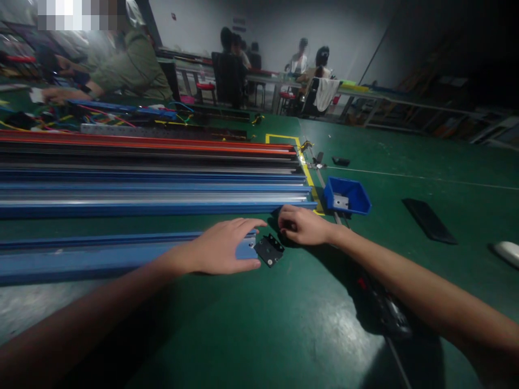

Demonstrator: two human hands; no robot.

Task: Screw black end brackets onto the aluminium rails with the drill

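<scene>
My left hand (225, 246) rests over the right end of the near blue metal profile (121, 259), its thumb and fingers spread apart. At that end lies a small black bracket (270, 250) with holes and a raised edge, just beyond my left fingertips. My right hand (302, 224) is to the right of and behind the bracket, with its fingers curled in. Whatever it may hold is hidden in the shadow of the fingers. Close behind it runs another blue profile (203, 209).
Several blue, black and orange profiles (162, 139) lie side by side behind. A blue bin (357, 202) holds a pale metal part. A dark flat object (430, 221) and a black tool (385, 308) lie to the right. A co-worker's sleeve (135, 67) is at the back left.
</scene>
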